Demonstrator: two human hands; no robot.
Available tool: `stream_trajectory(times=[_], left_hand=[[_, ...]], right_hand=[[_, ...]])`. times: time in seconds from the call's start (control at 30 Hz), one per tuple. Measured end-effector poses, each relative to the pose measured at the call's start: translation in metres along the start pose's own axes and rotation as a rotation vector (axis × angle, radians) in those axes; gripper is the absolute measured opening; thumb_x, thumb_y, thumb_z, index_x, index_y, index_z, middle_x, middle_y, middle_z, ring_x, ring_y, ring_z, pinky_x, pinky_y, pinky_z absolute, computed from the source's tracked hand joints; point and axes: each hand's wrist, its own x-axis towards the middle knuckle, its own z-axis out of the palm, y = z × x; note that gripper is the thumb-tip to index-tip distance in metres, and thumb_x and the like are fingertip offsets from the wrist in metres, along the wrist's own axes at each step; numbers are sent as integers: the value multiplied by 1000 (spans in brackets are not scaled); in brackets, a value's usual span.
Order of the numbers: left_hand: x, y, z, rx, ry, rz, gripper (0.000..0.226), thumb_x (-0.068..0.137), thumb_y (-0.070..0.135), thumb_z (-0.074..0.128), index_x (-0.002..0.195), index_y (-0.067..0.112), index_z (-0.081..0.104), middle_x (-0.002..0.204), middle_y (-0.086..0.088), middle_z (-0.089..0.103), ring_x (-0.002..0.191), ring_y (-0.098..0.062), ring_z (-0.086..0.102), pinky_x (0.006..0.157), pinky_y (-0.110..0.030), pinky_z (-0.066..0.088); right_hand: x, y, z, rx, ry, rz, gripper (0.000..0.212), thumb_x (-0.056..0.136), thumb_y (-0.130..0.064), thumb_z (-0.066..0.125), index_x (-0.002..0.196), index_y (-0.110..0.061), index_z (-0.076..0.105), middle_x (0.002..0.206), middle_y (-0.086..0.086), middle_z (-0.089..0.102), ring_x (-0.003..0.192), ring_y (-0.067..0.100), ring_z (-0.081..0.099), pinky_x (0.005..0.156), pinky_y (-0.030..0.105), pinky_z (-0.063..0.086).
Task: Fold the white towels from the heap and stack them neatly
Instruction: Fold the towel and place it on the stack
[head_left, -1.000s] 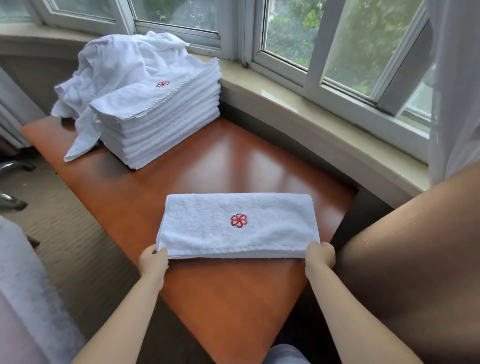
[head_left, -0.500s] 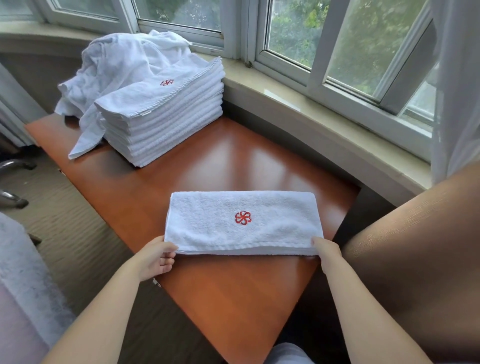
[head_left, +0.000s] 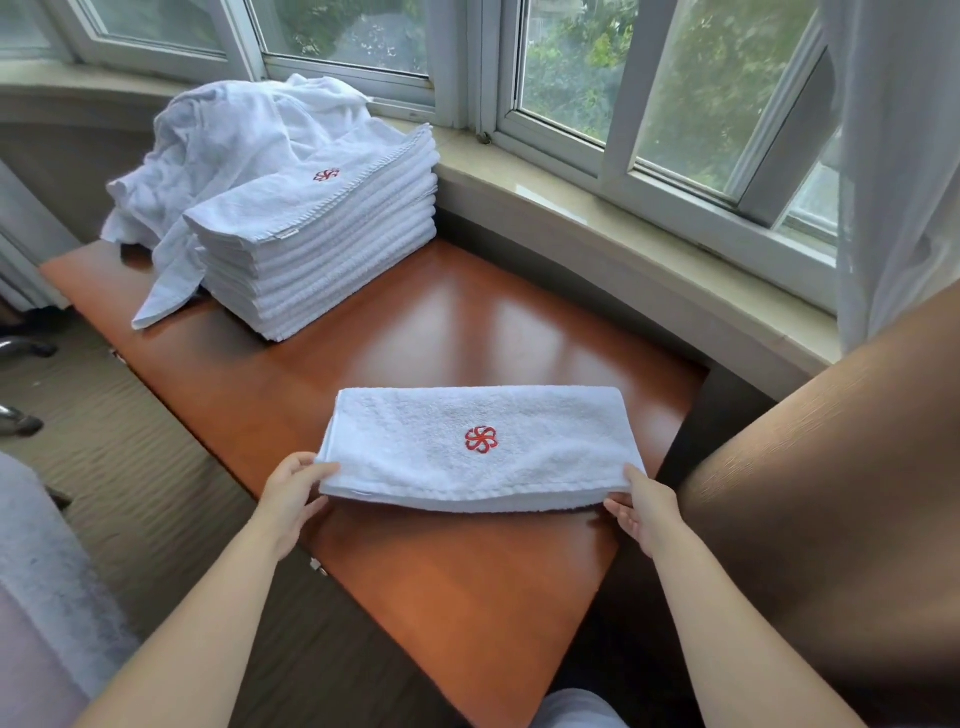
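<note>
Head view. A folded towel (head_left: 478, 441) lies on the table (head_left: 467, 587), its red flower emblem (head_left: 481, 439) facing up. The left hand (head_left: 291, 493) pinches the towel's near left corner, thumb on top and fingers beneath. The right hand (head_left: 641, 506) grips the near right corner in the same way, thumb over the edge and fingers under it. Between the two hands the near edge of the towel is raised off the table and sags slightly, with a shadow below it; the far edge rests on the wood. Well beyond the left hand, at the far end of the table, stands a stack (head_left: 322, 244) of folded towels with the same emblem uppermost. Behind the stack and touching it lies the heap (head_left: 234, 145) of unfolded towels, one end trailing down onto the table beside the stack. A windowsill (head_left: 623, 244) runs along the far side of the table, beyond the right hand, and a curtain (head_left: 893, 171) hangs above that hand.
</note>
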Motion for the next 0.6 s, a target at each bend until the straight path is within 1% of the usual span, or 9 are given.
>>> stream_trajectory(times=[0.1,0.17,0.2,0.3,0.37,0.43,0.47,0.53,0.6], left_hand=[[-2,-9,1,309,-81,-11,7,92,21,63,97,21,58,98,1,59,95,-17,52,75,-31,43],[-2,-13,-1,492,-131,-50,22,92,28,62,112,28,53,106,3,58,96,-17,54,74,-30,43],[0,-14,-3,557,-135,-52,24,92,30,62,113,29,52,104,3,58,92,-16,55,70,-28,44],[5,-17,-13,708,-124,-9,12,89,30,66,97,23,59,87,2,56,74,-11,54,58,-23,39],[5,-15,-21,883,-96,49,22,86,40,67,85,22,55,87,4,51,78,-12,54,62,-24,38],[4,-14,-28,1163,-45,61,37,86,59,58,89,23,50,98,2,47,87,-16,57,71,-29,44],[4,-15,-30,1205,-7,52,40,86,64,53,93,24,50,101,0,44,88,-19,58,75,-33,47],[6,-20,-28,1049,20,51,41,89,60,52,103,21,56,102,-4,45,90,-27,58,82,-38,49],[5,-25,-21,704,26,28,36,93,48,56,110,17,60,106,-7,48,95,-28,56,80,-39,49]], right_hand=[[1,7,5,0,22,1,31,98,-32,51,118,-8,53,91,8,63,64,18,63,37,17,42],[0,9,8,-18,41,-3,33,99,-32,49,122,-8,52,91,6,62,67,19,64,40,19,42],[-1,10,10,-25,49,0,34,99,-32,48,124,-9,51,92,6,62,67,19,65,42,20,42],[0,13,11,-47,64,16,35,97,-29,49,125,-8,51,98,7,63,67,20,66,38,20,39],[1,18,10,-55,71,26,32,96,-27,49,122,-9,52,98,8,63,66,20,66,35,19,37],[1,24,8,-64,83,27,27,96,-28,49,116,-11,53,94,7,64,65,20,66,39,21,39],[2,25,8,-69,89,23,26,95,-29,50,114,-11,53,91,6,65,65,19,66,42,22,40],[3,28,8,-68,99,10,25,95,-30,50,111,-12,53,89,6,65,65,19,66,46,23,41],[2,28,8,-52,107,11,25,95,-31,50,111,-12,53,90,6,65,68,19,66,48,24,42]])
